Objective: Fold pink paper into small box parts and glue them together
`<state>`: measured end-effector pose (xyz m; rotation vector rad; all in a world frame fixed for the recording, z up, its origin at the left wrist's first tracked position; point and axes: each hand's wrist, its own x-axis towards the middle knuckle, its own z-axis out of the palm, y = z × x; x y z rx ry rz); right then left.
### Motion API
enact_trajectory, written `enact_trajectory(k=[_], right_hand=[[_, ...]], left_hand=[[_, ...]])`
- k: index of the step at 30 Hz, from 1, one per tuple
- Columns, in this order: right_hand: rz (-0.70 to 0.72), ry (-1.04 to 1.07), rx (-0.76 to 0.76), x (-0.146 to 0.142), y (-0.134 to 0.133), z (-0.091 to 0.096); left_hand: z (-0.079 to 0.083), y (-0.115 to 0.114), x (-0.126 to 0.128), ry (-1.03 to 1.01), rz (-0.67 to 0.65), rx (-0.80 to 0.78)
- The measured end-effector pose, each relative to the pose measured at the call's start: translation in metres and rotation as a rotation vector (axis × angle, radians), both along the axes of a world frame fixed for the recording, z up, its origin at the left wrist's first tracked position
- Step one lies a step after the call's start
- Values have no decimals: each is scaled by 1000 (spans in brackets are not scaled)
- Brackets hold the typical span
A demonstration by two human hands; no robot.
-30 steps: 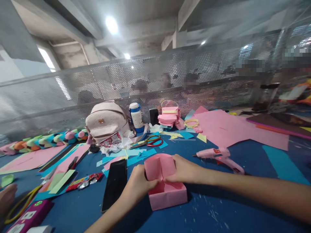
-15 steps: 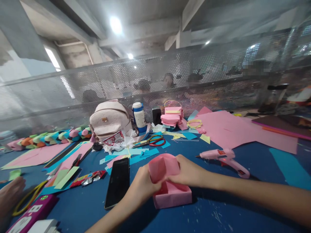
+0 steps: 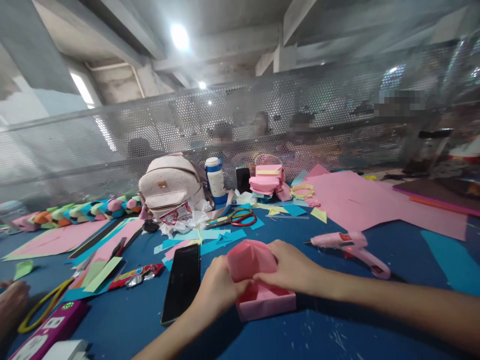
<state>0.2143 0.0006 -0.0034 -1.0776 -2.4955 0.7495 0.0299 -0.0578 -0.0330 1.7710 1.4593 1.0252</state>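
A pink paper box [image 3: 267, 304] rests on the blue table, its far flap standing up. My left hand [image 3: 221, 286] grips the box's left side, with the thumb over its inner edge. On the right side, my right hand [image 3: 290, 267] pinches the raised flap, thumb inside and the other fingers hidden behind the paper. Both thumbs nearly meet at the middle of the box. A black phone [image 3: 182, 280] lies just left of my left hand. To the right of my right hand lies a pink glue gun [image 3: 350, 245] with a small red light.
Scissors [image 3: 236, 219], blue paper scraps [image 3: 221, 240] and a backpack [image 3: 172, 182] lie beyond the box. A bottle [image 3: 215, 182] stands beside the backpack. Pink sheets [image 3: 360, 200] spread at the right. Another person's hand [image 3: 13, 302] is at the left edge, near a purple box [image 3: 56, 325].
Both hands keep hold of the paper box, and its raised flap tilts slightly. At the left, the other person's hand has drawn back from a green scrap.
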Motion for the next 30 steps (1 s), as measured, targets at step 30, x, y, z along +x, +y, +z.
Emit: enact_trajectory(k=[30], right_hand=[[-12, -22, 34, 15, 1, 12]], left_hand=[[-2, -2, 7, -57, 37, -75]])
